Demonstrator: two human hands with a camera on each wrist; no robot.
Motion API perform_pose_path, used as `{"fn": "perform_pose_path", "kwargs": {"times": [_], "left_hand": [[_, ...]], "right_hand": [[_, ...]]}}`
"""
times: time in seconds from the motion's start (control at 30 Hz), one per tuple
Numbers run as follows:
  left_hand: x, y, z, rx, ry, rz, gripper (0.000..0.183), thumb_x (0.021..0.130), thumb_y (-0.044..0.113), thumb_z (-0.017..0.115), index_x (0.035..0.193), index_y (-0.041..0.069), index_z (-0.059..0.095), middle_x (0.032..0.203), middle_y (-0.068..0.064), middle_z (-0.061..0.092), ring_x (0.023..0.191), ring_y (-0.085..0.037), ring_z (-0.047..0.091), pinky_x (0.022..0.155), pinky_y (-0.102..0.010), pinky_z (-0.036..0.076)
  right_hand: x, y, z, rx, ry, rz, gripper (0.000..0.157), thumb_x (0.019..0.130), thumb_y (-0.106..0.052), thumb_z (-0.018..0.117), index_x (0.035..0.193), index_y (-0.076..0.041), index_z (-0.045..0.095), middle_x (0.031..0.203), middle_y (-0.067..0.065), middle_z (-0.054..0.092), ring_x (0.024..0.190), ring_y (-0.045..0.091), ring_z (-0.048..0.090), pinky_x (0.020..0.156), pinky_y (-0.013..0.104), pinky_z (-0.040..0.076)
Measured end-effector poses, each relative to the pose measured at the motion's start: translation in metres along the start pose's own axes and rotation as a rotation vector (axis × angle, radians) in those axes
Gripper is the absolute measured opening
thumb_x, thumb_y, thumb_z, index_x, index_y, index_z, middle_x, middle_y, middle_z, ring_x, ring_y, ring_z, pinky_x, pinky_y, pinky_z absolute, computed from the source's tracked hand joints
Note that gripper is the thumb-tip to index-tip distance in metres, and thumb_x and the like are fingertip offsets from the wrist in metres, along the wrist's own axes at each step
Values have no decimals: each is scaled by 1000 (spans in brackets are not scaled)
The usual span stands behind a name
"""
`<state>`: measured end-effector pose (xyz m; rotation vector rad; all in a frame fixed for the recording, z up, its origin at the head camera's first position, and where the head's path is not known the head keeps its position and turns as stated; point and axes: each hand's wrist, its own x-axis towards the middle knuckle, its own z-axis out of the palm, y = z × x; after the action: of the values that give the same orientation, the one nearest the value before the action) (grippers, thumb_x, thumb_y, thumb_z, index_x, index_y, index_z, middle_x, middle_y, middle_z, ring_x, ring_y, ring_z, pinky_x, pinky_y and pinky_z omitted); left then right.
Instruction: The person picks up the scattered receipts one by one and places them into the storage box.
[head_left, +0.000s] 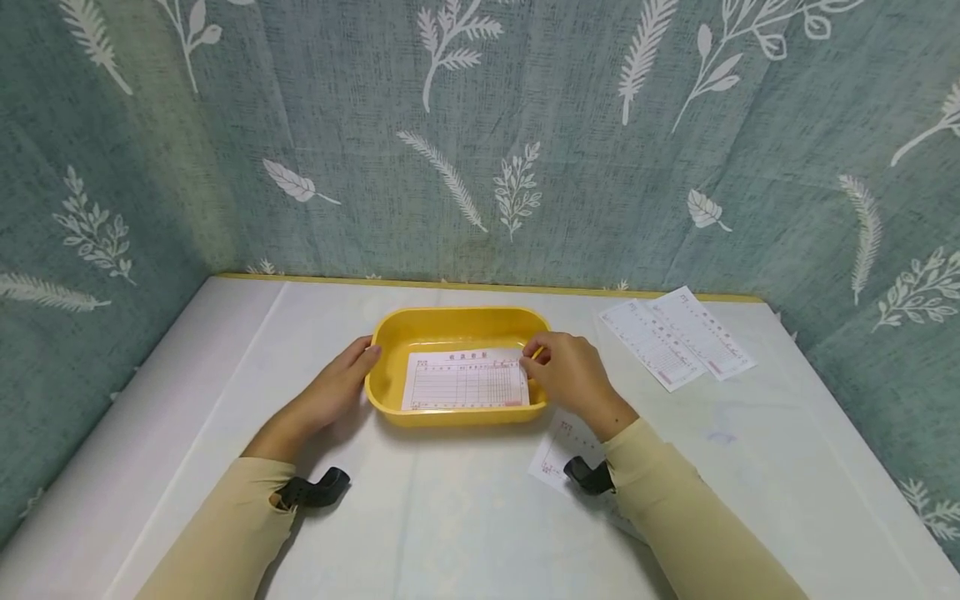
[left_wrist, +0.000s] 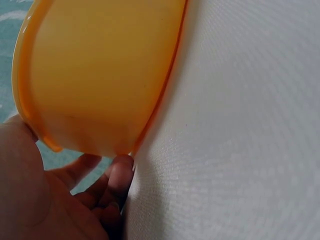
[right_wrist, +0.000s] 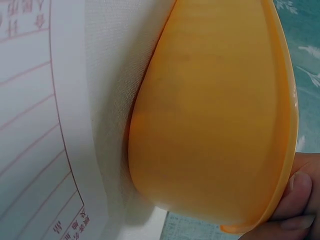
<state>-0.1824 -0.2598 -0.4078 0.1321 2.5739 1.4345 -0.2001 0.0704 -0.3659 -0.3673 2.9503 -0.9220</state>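
Holding the yellow tray at its 9 o'clock end, the left hand has its thumb on the rim and its bent fingers against the outside wall. The right hand is at the tray's 3 o'clock end. Its fingers are bent nearly closed, and they pinch the right edge of a white paper. That paper sits inside the tray and has red lines and small print on it. The tray rests on a white table. Well apart from the tray, toward 3 o'clock, two more papers lie on the table and overlap. Near the tray, toward 4 o'clock, a loose sheet is partly hidden by the right arm. A green-blue cloth with white leaves hangs at 12 o'clock. Both arms wear tan sleeves.
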Motion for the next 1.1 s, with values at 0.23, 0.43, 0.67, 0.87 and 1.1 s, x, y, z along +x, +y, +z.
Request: {"fn": "perform_pose_path", "kwargs": {"times": [0.23, 0.43, 0.67, 0.87, 1.1], "left_hand": [[-1, 2, -1, -1, -5, -10, 60, 108, 47, 30, 154, 8, 31, 157, -20, 36, 151, -40, 23, 122, -62, 13], [1, 3, -1, 8, -3, -24, 61, 108, 50, 29, 154, 10, 30, 159, -19, 35, 151, -40, 22, 122, -62, 12], [2, 2, 0, 13, -1, -28, 61, 107, 51, 28, 153, 12, 31, 158, -17, 35, 151, -39, 22, 122, -62, 12], [1, 1, 1, 8, -6, -33, 61, 108, 50, 28, 154, 11, 30, 159, -18, 34, 152, -40, 20, 122, -63, 11], [-1, 2, 0, 18, 0, -40, 62, 108, 51, 27, 155, 11, 28, 161, -17, 32, 153, -39, 18, 122, -63, 11]], "right_hand": [[-2, -1, -2, -25, -4, -16, 11, 93, -25, 72, 94, -15, 74, 90, 2, 74, 79, 18, 63, 67, 27, 51], [-3, -2, -3, -30, 14, -36, 10, 93, -24, 72, 94, -15, 74, 88, 2, 74, 77, 18, 62, 65, 28, 50], [-3, 0, -3, -38, 27, -62, 9, 93, -25, 72, 93, -15, 74, 87, 2, 74, 74, 17, 62, 63, 27, 48], [-4, 1, -1, -36, 10, -58, 10, 93, -24, 72, 95, -15, 74, 88, 3, 75, 73, 17, 61, 62, 26, 47], [-5, 0, 1, -32, 4, -59, 11, 92, -24, 72, 97, -14, 76, 87, 1, 75, 78, 16, 63, 66, 28, 50]]}}
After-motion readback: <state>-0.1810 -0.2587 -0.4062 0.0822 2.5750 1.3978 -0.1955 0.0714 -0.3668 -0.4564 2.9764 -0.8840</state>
